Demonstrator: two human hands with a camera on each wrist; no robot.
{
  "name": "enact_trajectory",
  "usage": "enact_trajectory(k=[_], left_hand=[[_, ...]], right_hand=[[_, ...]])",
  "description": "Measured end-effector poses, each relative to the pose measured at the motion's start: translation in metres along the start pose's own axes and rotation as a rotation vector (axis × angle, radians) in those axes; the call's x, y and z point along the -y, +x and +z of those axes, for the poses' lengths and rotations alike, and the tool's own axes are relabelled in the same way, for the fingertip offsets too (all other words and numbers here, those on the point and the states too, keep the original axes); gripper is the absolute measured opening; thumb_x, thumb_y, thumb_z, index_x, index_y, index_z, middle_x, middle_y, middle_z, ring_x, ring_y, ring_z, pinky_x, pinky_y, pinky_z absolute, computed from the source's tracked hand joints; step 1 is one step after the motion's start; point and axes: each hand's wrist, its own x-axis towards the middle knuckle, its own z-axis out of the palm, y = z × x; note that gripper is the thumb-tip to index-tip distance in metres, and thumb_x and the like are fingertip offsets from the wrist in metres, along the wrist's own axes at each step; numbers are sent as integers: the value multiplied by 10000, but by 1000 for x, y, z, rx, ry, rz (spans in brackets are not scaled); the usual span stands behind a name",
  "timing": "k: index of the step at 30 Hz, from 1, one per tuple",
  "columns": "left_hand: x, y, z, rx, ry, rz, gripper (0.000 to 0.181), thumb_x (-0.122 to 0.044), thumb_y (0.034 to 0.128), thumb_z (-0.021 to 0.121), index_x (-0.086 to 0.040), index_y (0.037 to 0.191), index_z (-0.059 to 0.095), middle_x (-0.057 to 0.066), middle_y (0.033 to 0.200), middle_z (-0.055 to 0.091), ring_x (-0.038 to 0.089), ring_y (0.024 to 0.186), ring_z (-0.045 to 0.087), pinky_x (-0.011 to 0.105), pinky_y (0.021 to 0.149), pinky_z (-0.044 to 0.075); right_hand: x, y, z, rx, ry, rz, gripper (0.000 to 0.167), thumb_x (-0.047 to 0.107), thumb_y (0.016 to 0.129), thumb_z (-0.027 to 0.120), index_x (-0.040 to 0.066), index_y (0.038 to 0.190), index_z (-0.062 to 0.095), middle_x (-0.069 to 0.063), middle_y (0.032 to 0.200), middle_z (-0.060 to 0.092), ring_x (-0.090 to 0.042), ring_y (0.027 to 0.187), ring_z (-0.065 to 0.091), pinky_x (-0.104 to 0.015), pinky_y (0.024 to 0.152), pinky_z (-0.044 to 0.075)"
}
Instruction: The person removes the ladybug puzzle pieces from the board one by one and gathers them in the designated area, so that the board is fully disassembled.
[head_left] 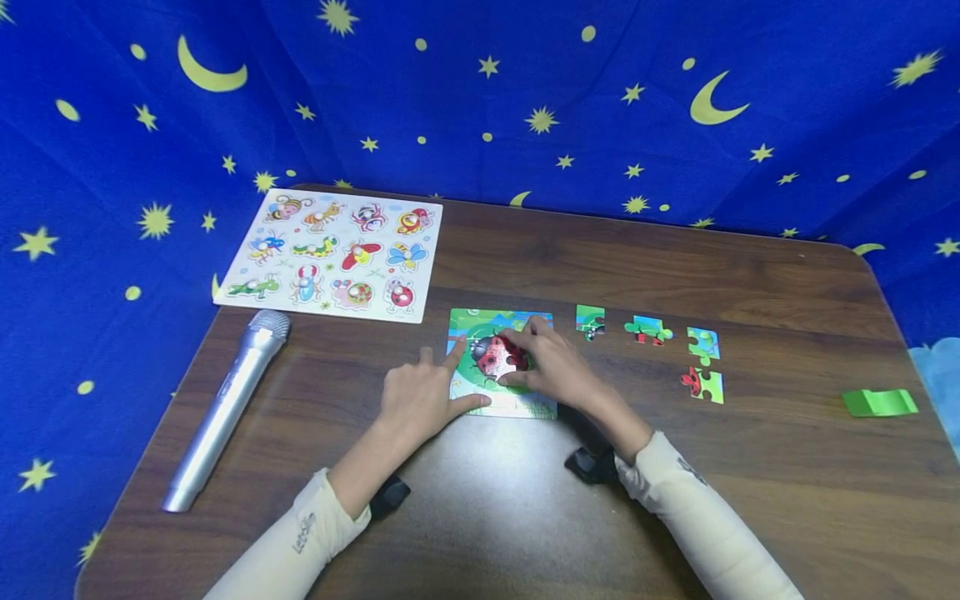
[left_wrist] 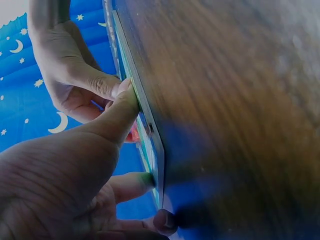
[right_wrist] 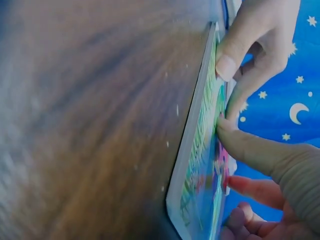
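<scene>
The ladybug puzzle board [head_left: 504,403] lies flat on the table. My left hand [head_left: 416,396] rests at its left side, index finger on the left edge and thumb on the lower part; the left wrist view shows the left hand [left_wrist: 65,160] against the board's rim [left_wrist: 145,107]. Over the right half of the picture, my right hand [head_left: 558,367] holds a red puzzle piece [head_left: 516,350] between thumb and index finger, at the board's surface. In the right wrist view, the right hand's thumb [right_wrist: 250,147] touches near the pink-red patch; the hand hides part of the picture.
Loose puzzle pieces [head_left: 590,318] lie right of the board, a green object [head_left: 881,403] farther right. An insect picture board [head_left: 337,254] is at the back left, with a silver microphone [head_left: 225,408] below it. A blue star-patterned cloth [head_left: 450,92] hangs behind.
</scene>
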Motion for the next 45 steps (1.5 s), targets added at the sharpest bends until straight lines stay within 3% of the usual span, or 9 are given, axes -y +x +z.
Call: enact_trajectory(k=[7, 16, 21, 28, 34, 39, 45], left_hand=[[-1, 1, -2, 0, 10, 12, 953, -821, 779, 548, -253, 1529, 401, 256, 1240, 641, 142, 457, 364, 276, 411, 282], [-3, 1, -3, -6, 6, 17, 950, -814, 785, 553, -255, 1536, 388, 248, 1207, 648, 126, 458, 305, 266, 413, 254], [-3, 1, -2, -6, 5, 15, 944, -807, 789, 558, -258, 1537, 384, 241, 1170, 658, 128, 454, 291, 271, 417, 251], [-4, 2, -2, 1, -15, 9, 947, -810, 781, 564, -265, 1535, 389, 248, 1195, 648, 157, 449, 371, 295, 416, 306], [-2, 2, -1, 25, -28, -3, 952, -815, 783, 556, -277, 1544, 366, 256, 1262, 619, 168, 442, 383, 292, 416, 296], [2, 0, -1, 8, -43, -4, 947, -808, 778, 574, -279, 1538, 379, 255, 1221, 630, 154, 441, 335, 287, 410, 265], [2, 0, 0, 6, -61, 1, 949, -805, 776, 579, -275, 1537, 382, 261, 1205, 631, 174, 455, 380, 302, 412, 296]], right_hand=[[3, -9, 1, -120, -144, -60, 669, 337, 772, 859, 59, 1335, 630, -54, 922, 479, -152, 706, 422, -310, 657, 355], [-2, -14, -2, -57, -193, -31, 703, 469, 780, 822, 94, 1342, 626, -46, 936, 450, -172, 806, 383, -357, 725, 260], [-1, -14, 0, -90, -200, -62, 708, 448, 756, 848, 51, 1308, 649, -41, 949, 446, -175, 844, 405, -383, 762, 292], [-3, -12, 3, -117, -182, -117, 666, 396, 746, 843, -1, 1250, 664, -81, 1020, 475, -198, 864, 443, -391, 783, 338], [-17, -22, -8, -140, -160, -149, 709, 436, 732, 845, 35, 1284, 655, -86, 1010, 461, -183, 788, 398, -327, 693, 328], [-36, -39, -22, -122, -152, -104, 691, 434, 745, 832, 59, 1297, 654, -73, 1005, 429, -180, 777, 377, -323, 702, 310], [-59, -63, -36, -135, -163, -46, 720, 431, 736, 841, 63, 1322, 641, -65, 989, 425, -178, 760, 365, -314, 675, 293]])
